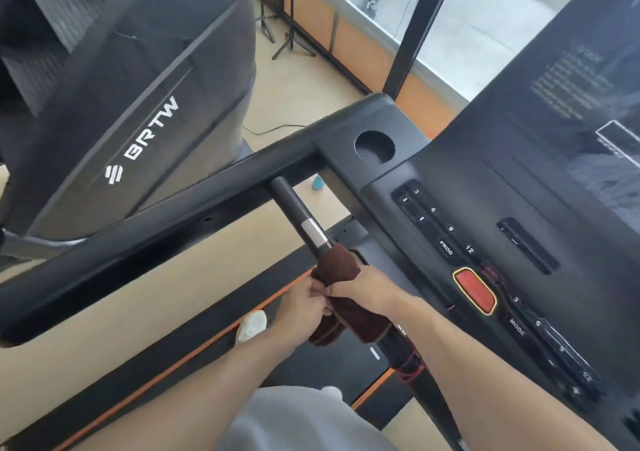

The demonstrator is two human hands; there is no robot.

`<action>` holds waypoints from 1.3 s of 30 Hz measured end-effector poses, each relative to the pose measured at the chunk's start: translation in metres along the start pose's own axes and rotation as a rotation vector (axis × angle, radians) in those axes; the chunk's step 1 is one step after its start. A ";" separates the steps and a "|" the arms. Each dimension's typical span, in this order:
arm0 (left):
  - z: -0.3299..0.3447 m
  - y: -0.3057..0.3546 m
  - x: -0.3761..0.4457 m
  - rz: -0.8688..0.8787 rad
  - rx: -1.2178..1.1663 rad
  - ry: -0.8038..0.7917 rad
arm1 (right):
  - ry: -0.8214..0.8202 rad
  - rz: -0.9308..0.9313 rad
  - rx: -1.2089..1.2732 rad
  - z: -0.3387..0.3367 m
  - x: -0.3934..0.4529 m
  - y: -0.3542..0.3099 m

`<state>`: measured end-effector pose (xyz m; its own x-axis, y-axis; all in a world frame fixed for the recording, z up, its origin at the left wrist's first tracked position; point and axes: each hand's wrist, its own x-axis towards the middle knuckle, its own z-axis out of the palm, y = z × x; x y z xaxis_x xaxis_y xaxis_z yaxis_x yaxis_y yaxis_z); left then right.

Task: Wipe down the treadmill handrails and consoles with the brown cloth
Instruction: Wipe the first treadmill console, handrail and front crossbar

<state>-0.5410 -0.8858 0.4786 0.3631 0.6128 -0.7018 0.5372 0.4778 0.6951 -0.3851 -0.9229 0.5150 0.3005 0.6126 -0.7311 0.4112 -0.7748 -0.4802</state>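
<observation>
Both bare forearms reach forward from the bottom of the view, above a pale grey garment (pixel 298 419) at the lower edge. Left hand (pixel 301 312) and right hand (pixel 363 293) meet on the brown cloth (pixel 341 274), which is wrapped round the short black handrail (pixel 294 205) jutting from the treadmill's front frame; each grip is curled onto the cloth, fingertips of the 2 hands touching at its near edge, and a loose end of cloth hangs below the rail. Beyond the cloth the rail shows a silver band (pixel 316 233). Console (pixel 519 191) at right, tilted in view: key column reads 3, 6, 9, 12 with "PROG" (pixel 446 247); a red stop button (pixel 475 291) with yellow rim; below it "MODE" (pixel 517 326) and further numerals 3 and 6, the rest blurred. Text on the dark screen panel too blurred to read. Round cup holder (pixel 374 146) at the console's left corner. Neighbouring machine at upper left bears white lettering "BRTW" (pixel 152 128) with a striped logo. Floor (pixel 294 80) beige; black treadmill deck with an orange edge stripe (pixel 194 350); one white shoe (pixel 251 326) on it. Black stand legs (pixel 291 44) by the window (pixel 485 18), which looks down on pavement.
</observation>
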 end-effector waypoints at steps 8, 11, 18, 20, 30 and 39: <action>0.044 -0.019 -0.037 -0.030 0.066 -0.067 | 0.343 -0.013 -0.454 0.033 -0.041 0.031; 0.028 -0.014 -0.035 -0.041 0.077 -0.108 | 0.443 -0.073 -0.572 0.046 -0.039 0.036; -0.032 0.011 0.002 0.027 -0.035 0.068 | 0.523 -0.020 -0.353 0.044 -0.032 0.007; -0.048 0.021 0.017 0.055 -0.060 0.120 | 0.524 -0.023 -0.347 0.044 -0.033 0.004; -0.092 0.046 0.048 0.106 -0.127 0.105 | 0.637 -0.140 -0.518 0.055 0.026 -0.043; -0.143 0.037 0.027 0.116 -0.111 0.112 | 0.569 -0.211 -0.262 0.043 0.080 -0.150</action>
<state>-0.6205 -0.7615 0.5081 0.3273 0.7309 -0.5988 0.4073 0.4627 0.7874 -0.4600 -0.7645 0.5073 0.5684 0.7900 -0.2297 0.6853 -0.6091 -0.3992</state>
